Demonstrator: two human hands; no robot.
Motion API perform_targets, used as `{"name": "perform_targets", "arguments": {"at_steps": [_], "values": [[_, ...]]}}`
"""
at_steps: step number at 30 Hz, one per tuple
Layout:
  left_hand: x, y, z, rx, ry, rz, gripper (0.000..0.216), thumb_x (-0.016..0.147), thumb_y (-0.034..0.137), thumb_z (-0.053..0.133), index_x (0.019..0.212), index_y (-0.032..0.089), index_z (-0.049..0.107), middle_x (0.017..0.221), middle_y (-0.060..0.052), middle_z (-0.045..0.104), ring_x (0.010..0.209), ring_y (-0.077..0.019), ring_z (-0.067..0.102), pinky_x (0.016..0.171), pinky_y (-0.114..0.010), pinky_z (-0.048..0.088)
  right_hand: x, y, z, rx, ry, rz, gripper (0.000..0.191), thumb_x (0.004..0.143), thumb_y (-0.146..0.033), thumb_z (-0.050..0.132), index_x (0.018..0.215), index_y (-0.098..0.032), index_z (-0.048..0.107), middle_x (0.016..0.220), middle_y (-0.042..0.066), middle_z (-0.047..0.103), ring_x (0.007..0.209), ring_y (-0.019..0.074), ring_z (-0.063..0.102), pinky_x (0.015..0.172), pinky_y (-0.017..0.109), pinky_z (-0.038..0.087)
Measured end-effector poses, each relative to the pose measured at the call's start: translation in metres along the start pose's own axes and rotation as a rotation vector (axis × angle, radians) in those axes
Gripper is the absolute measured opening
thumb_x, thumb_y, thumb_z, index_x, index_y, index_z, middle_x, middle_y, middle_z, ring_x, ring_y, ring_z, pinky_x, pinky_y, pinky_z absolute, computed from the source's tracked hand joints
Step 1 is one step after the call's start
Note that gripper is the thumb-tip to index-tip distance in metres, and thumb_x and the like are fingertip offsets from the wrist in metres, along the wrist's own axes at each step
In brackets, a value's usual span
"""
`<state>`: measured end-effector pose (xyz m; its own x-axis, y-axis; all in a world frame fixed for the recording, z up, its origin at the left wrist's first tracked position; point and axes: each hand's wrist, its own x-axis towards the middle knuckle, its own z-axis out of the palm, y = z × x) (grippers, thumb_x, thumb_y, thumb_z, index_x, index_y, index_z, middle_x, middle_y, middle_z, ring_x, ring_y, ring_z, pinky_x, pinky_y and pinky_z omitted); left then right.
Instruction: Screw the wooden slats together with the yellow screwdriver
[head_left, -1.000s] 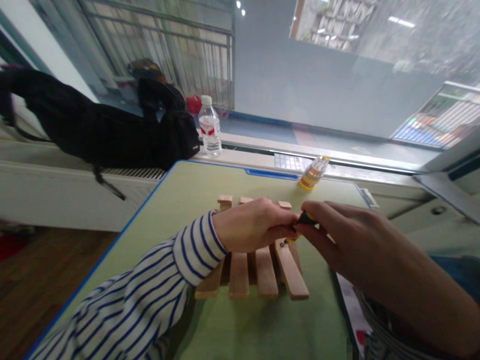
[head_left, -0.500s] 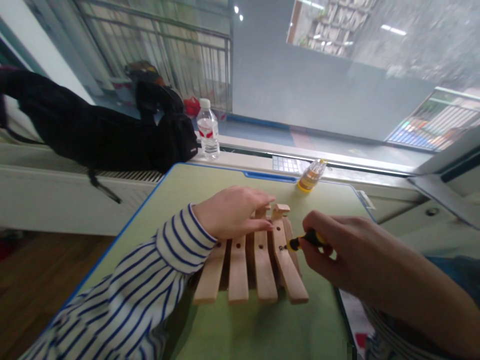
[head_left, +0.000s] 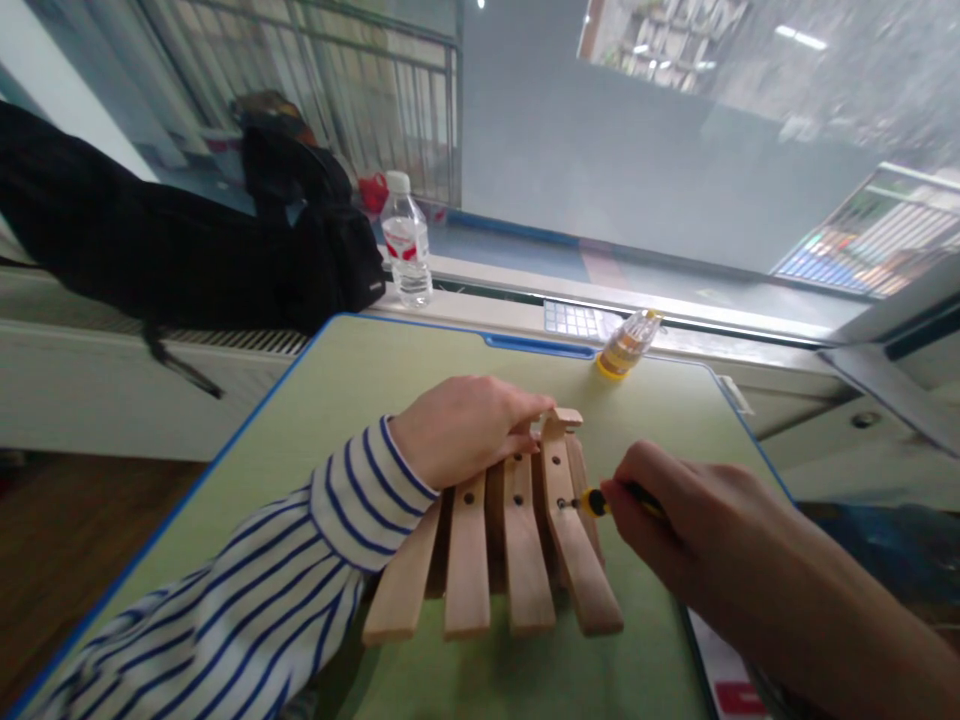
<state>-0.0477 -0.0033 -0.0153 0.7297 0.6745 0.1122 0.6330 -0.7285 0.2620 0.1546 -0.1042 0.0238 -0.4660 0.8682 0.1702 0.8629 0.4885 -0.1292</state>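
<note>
A wooden slatted piece (head_left: 466,580) lies on the green table, its several light slats fanned toward me and marked with dark screw holes. Across its far left part rests my left hand (head_left: 472,425), thumb and fingers closed on the upper ends of the slats; the fingertips are partly hidden. My right hand (head_left: 667,520) is wrapped round the handle of a yellow and black screwdriver (head_left: 594,503). The screwdriver's tip meets the lower hole of the rightmost slat, where a screw (head_left: 562,504) seems to sit.
The green table (head_left: 360,380) has a blue rim. At its far edge stands a clear bottle with a yellow base (head_left: 627,345). A water bottle (head_left: 407,245) and a black bag (head_left: 187,250) are on the sill to the left. A dark-edged flat item (head_left: 720,650) lies front right.
The view has shifted slightly, and the slatted piece appears a little nearer. My right hand has turned on the screwdriver, hiding more of its handle. My left hand keeps its hold.
</note>
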Motion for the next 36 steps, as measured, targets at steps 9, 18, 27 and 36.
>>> {"name": "perform_targets", "arguments": {"at_steps": [9,18,27,36], "values": [[0.0,0.004,-0.001,0.048,0.009,-0.019,0.037,0.087,0.043,0.045,0.122,0.032,0.05,0.108,-0.002,0.064,0.097,-0.0192,0.06,0.08,-0.029,0.044,0.012,-0.013,-0.002,-0.037,-0.019,0.136,0.015,0.089,-0.03,0.037,0.076,-0.023,0.041,0.051,-0.006,0.046,0.04,0.0088,0.035,0.043,0.028,0.016],[-0.001,0.006,-0.003,0.062,0.017,-0.047,0.037,0.087,0.045,0.044,0.122,0.034,0.05,0.108,-0.001,0.065,0.097,-0.02,0.06,0.078,-0.029,0.044,0.019,0.001,-0.031,0.027,-0.279,-0.21,0.013,0.079,-0.016,0.047,0.091,-0.021,0.049,0.078,-0.001,0.061,0.063,0.0101,0.054,0.053,0.025,0.034],[0.0,0.005,-0.003,0.012,0.038,-0.051,0.035,0.089,0.046,0.038,0.114,0.032,0.058,0.101,-0.001,0.067,0.091,-0.0175,0.062,0.076,-0.025,0.044,0.024,0.012,-0.03,0.142,-0.382,-0.193,0.003,0.087,-0.023,0.042,0.085,-0.022,0.045,0.07,-0.004,0.057,0.057,0.0075,0.051,0.05,0.022,0.034],[0.001,0.007,-0.004,0.0,0.034,-0.055,0.036,0.09,0.045,0.037,0.113,0.029,0.059,0.099,-0.002,0.068,0.091,-0.0179,0.061,0.078,-0.027,0.044,0.016,0.006,-0.019,0.092,-0.248,-0.002,0.006,0.084,-0.027,0.045,0.08,-0.023,0.045,0.049,-0.009,0.04,0.038,0.0052,0.031,0.038,0.023,0.017]]}}
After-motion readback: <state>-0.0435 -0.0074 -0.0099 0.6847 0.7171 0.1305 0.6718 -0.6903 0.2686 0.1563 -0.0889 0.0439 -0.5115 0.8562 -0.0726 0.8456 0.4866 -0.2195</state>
